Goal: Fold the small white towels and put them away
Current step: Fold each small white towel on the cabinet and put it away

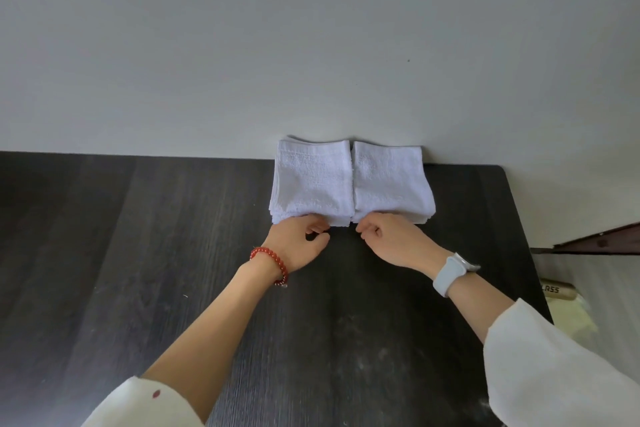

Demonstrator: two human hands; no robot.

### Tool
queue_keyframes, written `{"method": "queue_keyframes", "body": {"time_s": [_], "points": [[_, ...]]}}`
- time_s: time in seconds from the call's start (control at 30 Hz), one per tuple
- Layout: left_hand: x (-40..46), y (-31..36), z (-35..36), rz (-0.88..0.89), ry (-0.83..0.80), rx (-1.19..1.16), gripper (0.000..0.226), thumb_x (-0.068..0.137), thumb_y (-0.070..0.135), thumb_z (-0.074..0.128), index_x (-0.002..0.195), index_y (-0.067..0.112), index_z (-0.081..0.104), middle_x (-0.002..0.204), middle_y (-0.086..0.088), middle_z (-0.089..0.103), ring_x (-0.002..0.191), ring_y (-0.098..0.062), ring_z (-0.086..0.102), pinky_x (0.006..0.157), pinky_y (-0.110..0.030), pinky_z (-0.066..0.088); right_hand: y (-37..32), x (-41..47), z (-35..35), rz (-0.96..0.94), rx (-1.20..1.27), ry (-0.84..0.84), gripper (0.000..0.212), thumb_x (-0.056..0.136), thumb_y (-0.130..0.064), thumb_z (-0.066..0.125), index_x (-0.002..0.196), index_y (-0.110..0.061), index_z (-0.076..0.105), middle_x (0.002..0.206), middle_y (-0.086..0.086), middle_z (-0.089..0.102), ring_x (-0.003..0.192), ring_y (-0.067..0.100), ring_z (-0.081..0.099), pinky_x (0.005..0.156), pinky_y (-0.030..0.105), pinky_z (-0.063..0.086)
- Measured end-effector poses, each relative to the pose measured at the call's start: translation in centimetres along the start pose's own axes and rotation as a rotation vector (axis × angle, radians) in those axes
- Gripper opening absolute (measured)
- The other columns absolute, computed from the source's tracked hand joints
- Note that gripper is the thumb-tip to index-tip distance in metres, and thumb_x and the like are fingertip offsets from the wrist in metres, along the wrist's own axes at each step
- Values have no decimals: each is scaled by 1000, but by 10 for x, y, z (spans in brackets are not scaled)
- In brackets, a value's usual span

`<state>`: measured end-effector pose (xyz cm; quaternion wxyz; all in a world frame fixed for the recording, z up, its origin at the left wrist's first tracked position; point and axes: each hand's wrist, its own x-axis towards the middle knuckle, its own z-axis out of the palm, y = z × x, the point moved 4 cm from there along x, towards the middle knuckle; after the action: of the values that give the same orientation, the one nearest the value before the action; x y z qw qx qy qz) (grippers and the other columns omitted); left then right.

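Two stacks of folded small white towels sit side by side against the wall at the far edge of the dark table (pixel 173 270): a left stack (pixel 311 180) and a right stack (pixel 391 180). My left hand (pixel 298 239), with a red bead bracelet on its wrist, is at the near edge of the left stack, fingers curled and touching the towels. At the near edge of the right stack is my right hand (pixel 391 239), a white watch on its wrist, its fingers curled too. Neither hand visibly holds a towel.
The grey wall (pixel 311 45) rises directly behind the stacks. The table's right edge runs close to the right stack. Beyond it are a dark wooden piece (pixel 602 241) and a gold cylinder (pixel 556 289) on the floor.
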<state>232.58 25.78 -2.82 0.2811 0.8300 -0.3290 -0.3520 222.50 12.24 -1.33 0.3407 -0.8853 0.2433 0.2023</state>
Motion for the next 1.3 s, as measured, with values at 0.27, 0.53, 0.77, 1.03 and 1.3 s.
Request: {"method": "queue_keyframes", "body": {"time_s": [0.27,0.53,0.77,1.03,1.3], "points": [[-26,17,-25,412,708,426,25,80,23,45,85,15,68,82,-1,65,75,-22,59,67,-28,41,-27,-16,-17,-314,-342,632,29,81,-13,63,109,-9,62,107,9,63,101,28,59,85,43,47],[33,42,-15,178,299,640,50,99,33,19,146,19,15,155,-3,10,143,-28,1,113,-49,4,-18,-2,-6,-144,-354,394,47,98,-24,31,143,-15,28,152,2,25,141,20,19,114,38,15],[53,31,-3,115,331,718,55,92,45,5,146,33,3,155,3,6,142,-30,-3,103,-68,-6,-6,39,-23,58,-508,429,51,98,-36,20,147,-26,6,157,-1,1,143,28,0,111,58,4],[65,20,2,91,343,747,59,85,49,-5,142,37,-15,155,8,-8,141,-28,-13,101,-71,-5,5,51,-11,45,-578,426,56,91,-45,-2,143,-32,-17,156,-1,-12,142,34,-8,106,66,10],[71,19,5,79,292,792,54,93,46,7,142,37,-15,154,8,-16,139,-27,-22,101,-71,-9,8,60,-8,42,-593,387,55,97,-43,11,142,-34,-19,155,-2,-17,141,33,-13,107,67,6]]}}
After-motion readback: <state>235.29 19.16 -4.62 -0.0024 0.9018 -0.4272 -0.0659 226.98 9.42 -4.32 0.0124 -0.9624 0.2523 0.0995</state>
